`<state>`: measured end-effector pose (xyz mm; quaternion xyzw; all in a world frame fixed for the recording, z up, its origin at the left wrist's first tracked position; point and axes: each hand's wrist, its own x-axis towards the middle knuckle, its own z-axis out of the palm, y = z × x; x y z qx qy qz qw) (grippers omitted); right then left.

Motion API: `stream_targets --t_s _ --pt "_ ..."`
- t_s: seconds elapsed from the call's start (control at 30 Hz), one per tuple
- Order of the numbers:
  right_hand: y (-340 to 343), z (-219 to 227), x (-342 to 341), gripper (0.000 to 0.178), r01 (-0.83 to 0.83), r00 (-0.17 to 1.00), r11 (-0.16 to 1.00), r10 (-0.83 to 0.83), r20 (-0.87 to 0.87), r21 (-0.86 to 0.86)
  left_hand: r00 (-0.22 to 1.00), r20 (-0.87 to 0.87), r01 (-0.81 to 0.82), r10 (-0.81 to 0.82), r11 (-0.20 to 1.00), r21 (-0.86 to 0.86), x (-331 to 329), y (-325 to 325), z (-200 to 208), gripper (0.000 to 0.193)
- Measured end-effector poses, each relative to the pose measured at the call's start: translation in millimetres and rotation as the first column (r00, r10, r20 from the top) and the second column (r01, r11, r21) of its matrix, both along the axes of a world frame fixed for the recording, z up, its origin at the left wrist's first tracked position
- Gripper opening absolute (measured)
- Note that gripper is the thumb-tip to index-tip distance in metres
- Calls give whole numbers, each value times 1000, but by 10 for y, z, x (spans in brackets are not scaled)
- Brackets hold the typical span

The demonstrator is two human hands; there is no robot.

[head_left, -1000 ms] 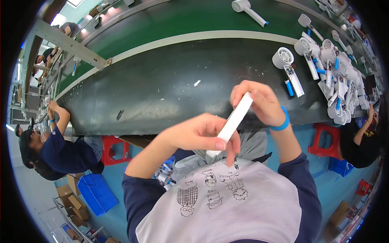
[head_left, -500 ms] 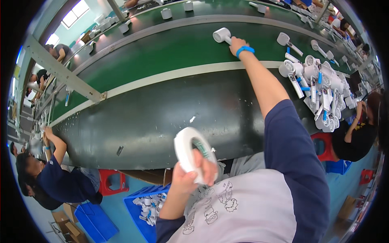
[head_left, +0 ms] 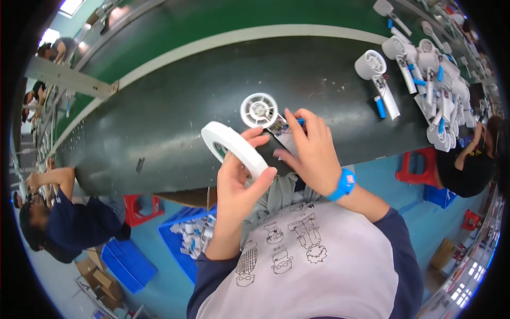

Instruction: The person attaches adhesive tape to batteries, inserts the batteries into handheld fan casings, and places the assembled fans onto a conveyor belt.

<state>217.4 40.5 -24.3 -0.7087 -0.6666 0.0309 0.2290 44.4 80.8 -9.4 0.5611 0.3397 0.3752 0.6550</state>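
My left hand (head_left: 236, 173) grips a white roll of tape (head_left: 226, 139) with a green inner core. Its fingertips reach close to a white handheld fan (head_left: 259, 110) lying on the dark table in front of me. That fan has a round, spoked head and an opened handle showing a circuit board. My right hand (head_left: 313, 151) is closed around the handle, thumb on one side and fingers on the other. Under these fingers a blue cylindrical battery (head_left: 301, 122) partly shows. Part of the handle is hidden by my right hand.
Another open fan (head_left: 370, 65) with a blue battery lies to the right, beside a large pile of fans (head_left: 438, 90). A green conveyor belt (head_left: 212, 20) runs beyond the pale rail. A blue crate (head_left: 172, 239) of parts stands below left. Co-workers sit at both sides.
My right hand has come back from the belt to the near table, where a fan now lies before me. The tape roll has tilted and moved slightly left. My view has tipped downward.
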Motion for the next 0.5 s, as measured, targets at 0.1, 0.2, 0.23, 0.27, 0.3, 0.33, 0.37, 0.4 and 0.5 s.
stream_targets --t_s 0.1,0.2,0.23,0.27,0.3,0.33,0.37,0.4,0.5 --pt "-134 -18 197 56 -155 901 986 119 -418 -54 997 -53 -67 63 994 -82 14 -32 94 50" --pt "-80 -23 346 44 -123 896 992 119 -428 18 995 -97 13 -27 989 -149 -26 -143 133 51" --pt "-67 -38 349 44 -125 895 992 118 -430 13 977 -176 115 -123 992 -55 -56 -159 93 52" --pt "-56 -63 355 36 -173 903 985 156 -399 -8 966 -224 131 -132 991 -19 -32 -172 92 52" --pt "-47 -108 357 27 -221 908 975 195 -370 -29 952 -273 149 -139 989 17 2 -191 86 53" --pt "-44 -191 349 9 -159 902 986 167 -398 52 959 -250 111 -132 989 -97 43 -206 120 54" --pt "-62 -169 342 9 -162 901 986 167 -400 48 959 -250 108 -130 989 -101 54 -194 127 54" --pt "-98 -116 327 8 -54 788 996 3 -616 -65 952 -262 119 -159 979 -164 65 -167 128 54" --pt "-140 -163 319 11 10 587 997 -64 -807 -72 952 -251 111 -174 963 -246 111 -149 147 53"
